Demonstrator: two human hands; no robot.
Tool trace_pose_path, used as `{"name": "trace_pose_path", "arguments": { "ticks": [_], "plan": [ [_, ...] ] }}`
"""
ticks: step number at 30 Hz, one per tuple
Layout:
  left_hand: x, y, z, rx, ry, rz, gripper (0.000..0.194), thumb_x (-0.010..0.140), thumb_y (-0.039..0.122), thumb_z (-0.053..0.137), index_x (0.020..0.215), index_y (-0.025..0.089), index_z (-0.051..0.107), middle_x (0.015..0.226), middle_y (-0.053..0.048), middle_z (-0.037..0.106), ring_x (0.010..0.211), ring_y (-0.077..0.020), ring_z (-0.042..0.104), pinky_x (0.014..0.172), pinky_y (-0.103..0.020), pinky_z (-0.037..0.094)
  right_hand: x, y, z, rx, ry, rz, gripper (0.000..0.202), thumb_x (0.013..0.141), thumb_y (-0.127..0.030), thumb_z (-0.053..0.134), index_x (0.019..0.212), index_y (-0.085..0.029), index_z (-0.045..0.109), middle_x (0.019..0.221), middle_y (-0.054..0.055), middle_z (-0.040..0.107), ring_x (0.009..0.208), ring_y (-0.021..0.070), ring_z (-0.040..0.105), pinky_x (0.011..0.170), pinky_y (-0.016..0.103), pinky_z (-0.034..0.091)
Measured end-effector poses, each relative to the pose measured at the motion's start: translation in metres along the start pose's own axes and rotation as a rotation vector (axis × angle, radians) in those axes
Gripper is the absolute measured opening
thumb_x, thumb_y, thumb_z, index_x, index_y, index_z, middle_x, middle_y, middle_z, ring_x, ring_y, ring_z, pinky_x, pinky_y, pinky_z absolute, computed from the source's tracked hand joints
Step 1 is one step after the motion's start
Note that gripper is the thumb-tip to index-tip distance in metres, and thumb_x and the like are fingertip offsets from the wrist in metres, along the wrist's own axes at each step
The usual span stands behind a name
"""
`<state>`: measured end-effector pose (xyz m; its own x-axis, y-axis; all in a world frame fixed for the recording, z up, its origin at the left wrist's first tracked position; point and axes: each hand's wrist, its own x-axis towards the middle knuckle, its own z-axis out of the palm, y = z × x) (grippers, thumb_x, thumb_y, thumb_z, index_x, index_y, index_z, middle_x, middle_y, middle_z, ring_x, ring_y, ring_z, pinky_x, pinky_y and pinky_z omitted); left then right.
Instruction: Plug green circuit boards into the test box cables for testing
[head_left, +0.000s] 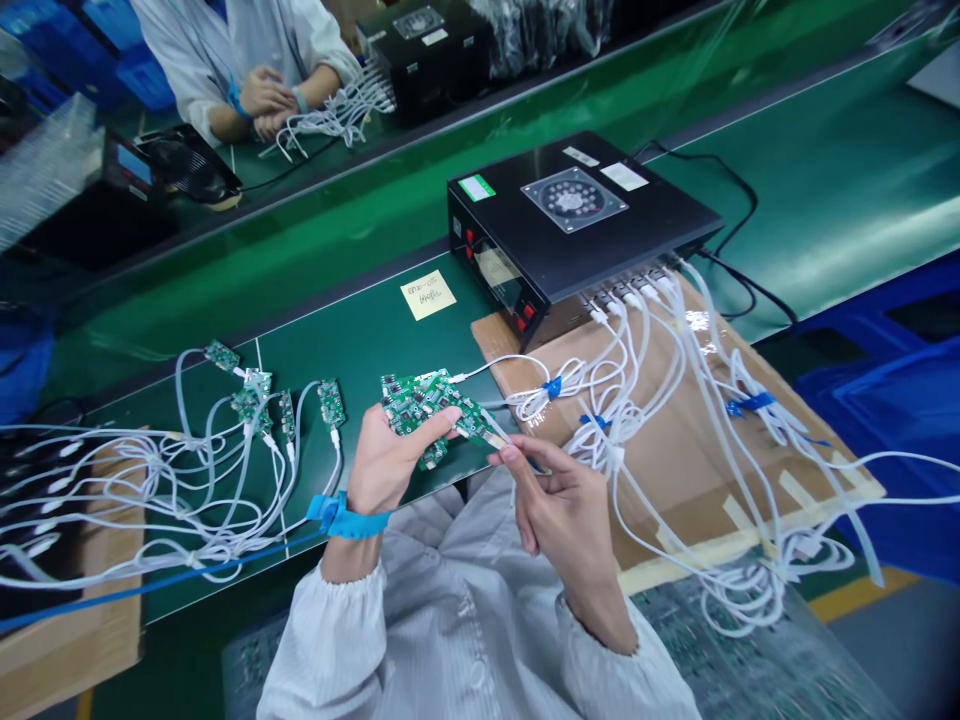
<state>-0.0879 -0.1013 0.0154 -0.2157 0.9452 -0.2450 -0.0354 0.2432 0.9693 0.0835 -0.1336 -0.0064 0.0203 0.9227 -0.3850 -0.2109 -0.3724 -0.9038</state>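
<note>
Green circuit boards (420,400), in a fanned bunch at the centre of the frame, near the front edge of the green bench (375,335). At the left of the frame, tangled white cables (154,455) with further small boards (331,403) plugged on the ends; wise to keep these away from the bunch. Just left of centre, left hand (394,450) with blue wrist strap (349,517), grasping the bunch, thumb on top; better to press lightly, by edges, not on components. Just right of centre, right hand (559,500), fingertips pinching what looks like a white plug (495,440) at a board end; impossible to tell whether fully seated. Best to hold the plug body straight, without twisting. Further right, bundled cables (600,440) over cardboard (660,480), below the black fan-topped box (600,250); good to leave slack.
</note>
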Motion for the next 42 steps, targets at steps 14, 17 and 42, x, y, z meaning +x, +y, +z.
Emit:
{"name": "trace_pose_path", "arguments": {
  "ticks": [14, 17, 42],
  "plan": [
    [0.001, -0.001, -0.01, 0.056, -0.062, -0.03, 0.031, 0.075, 0.041, 0.088, 0.071, 0.015, 0.071, 0.072, -0.005, 0.073, 0.069, -0.0172, 0.068, 0.068, -0.027, 0.055, 0.004, 0.005, -0.012, -0.051, -0.187, 0.094, 0.042, 0.086, -0.056, 0.077, 0.102, -0.017, 0.074, 0.068, 0.005, 0.076, 0.025, 0.0084, 0.047, 0.023, 0.016, 0.03],
    [0.0, -0.001, -0.01, 0.074, -0.027, 0.026, 0.029, 0.077, 0.04, 0.087, 0.075, 0.015, 0.072, 0.079, -0.005, 0.075, 0.074, -0.0178, 0.069, 0.072, -0.028, 0.056, 0.003, 0.002, -0.013, -0.072, -0.203, 0.1, 0.043, 0.09, -0.058, 0.072, 0.104, -0.017, 0.073, 0.048, -0.001, 0.065, 0.024, 0.0099, 0.046, 0.024, 0.016, 0.031],
    [-0.012, -0.012, 0.028, -0.554, -0.26, -0.157, 0.054, 0.069, 0.058, 0.09, 0.095, 0.017, 0.066, 0.082, -0.004, 0.066, 0.048, -0.002, 0.034, 0.035, -0.013, 0.03, -0.008, -0.016, -0.008, 0.018, 0.136, -0.295, 0.023, 0.096, -0.034, 0.07, 0.117, -0.027, 0.075, 0.089, 0.003, 0.07, 0.05, 0.0096, 0.059, 0.041, 0.025, 0.053]
  ]
}}
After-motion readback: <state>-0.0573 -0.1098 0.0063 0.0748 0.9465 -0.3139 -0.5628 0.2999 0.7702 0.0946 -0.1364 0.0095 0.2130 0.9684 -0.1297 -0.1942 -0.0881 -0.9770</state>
